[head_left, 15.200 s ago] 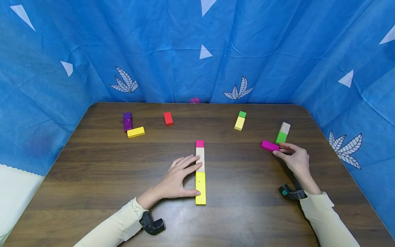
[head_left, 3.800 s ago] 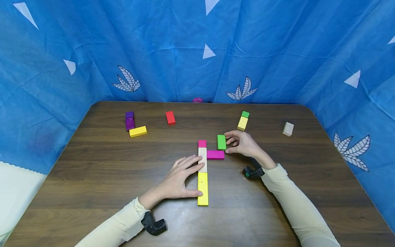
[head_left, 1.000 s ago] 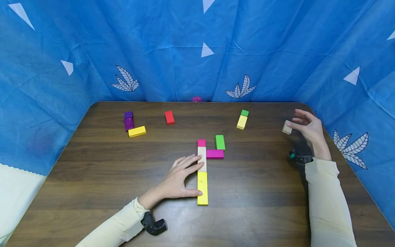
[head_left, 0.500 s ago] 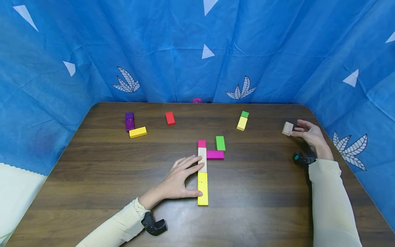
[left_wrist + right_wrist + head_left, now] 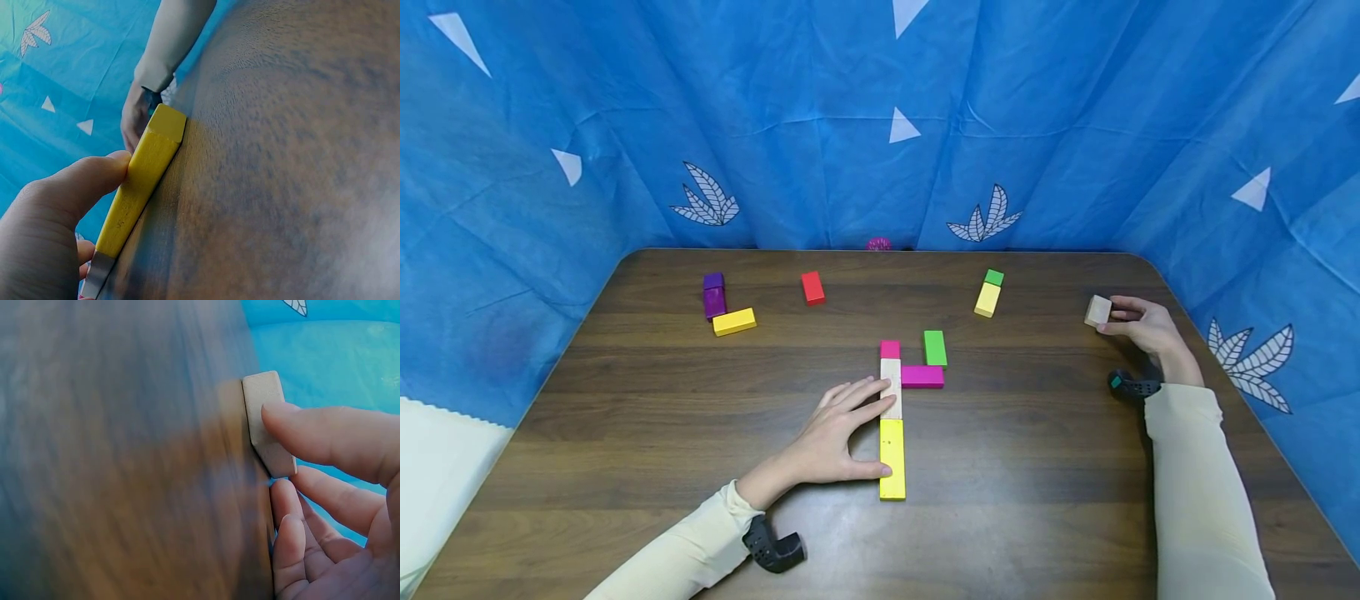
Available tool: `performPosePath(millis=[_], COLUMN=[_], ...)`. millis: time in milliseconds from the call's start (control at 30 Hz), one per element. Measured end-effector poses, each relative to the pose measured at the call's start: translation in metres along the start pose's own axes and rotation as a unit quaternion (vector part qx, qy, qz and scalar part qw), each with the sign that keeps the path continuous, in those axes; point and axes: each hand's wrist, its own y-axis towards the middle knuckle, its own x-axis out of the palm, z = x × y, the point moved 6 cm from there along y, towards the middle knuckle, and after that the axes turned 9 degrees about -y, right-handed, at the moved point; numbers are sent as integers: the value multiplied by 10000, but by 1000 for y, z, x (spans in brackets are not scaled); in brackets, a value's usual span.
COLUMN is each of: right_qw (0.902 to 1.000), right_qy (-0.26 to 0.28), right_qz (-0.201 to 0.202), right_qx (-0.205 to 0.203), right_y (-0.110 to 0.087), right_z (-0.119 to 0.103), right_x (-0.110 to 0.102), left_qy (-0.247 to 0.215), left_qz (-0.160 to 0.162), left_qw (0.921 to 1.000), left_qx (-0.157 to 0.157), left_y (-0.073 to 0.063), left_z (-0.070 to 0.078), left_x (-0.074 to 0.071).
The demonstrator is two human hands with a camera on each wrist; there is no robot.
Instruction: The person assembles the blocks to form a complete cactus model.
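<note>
My right hand (image 5: 1150, 329) pinches a white wooden block (image 5: 1097, 310) at the table's right side. In the right wrist view, the thumb (image 5: 284, 428) lies across that block's face and the index finger touches its lower end. Spread and relaxed, my left hand (image 5: 835, 437) rests on a straight column of blocks. Its fingers touch the long white block (image 5: 890, 400) and its thumb the yellow block (image 5: 892, 450), also close up in the left wrist view. A pink block (image 5: 890, 349) tops the column. Beside it lies a magenta block (image 5: 922, 377), with a green block (image 5: 935, 347) against its far edge.
Far left on the wooden table (image 5: 625, 417) sit a purple pair (image 5: 714, 298) and a yellow block (image 5: 734, 322). A red block (image 5: 812, 287) lies farther right. A pale yellow block (image 5: 987, 300) touches a small green one (image 5: 994, 277). Blue cloth (image 5: 820, 167) hangs behind.
Magenta and green blocks were brought from the right to the column's side by my right hand. It then returned to the white block and now pinches it. My left hand stayed put.
</note>
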Motion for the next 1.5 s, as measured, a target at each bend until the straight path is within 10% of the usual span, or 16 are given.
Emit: performPosePath(millis=[1000,1500], right_qw=[9904,9848], right_qy=[866,914], right_qz=[1061,1073], right_qx=[160,-1019], right_y=[-7,-20], right_z=[0,-94], right_x=[-1,34], left_qy=[-37,-66], left_qz=[-66,-87], left_qw=[9998,9998], left_qx=[-177,-177], left_y=[0,0], left_z=[0,1], left_x=[2,0])
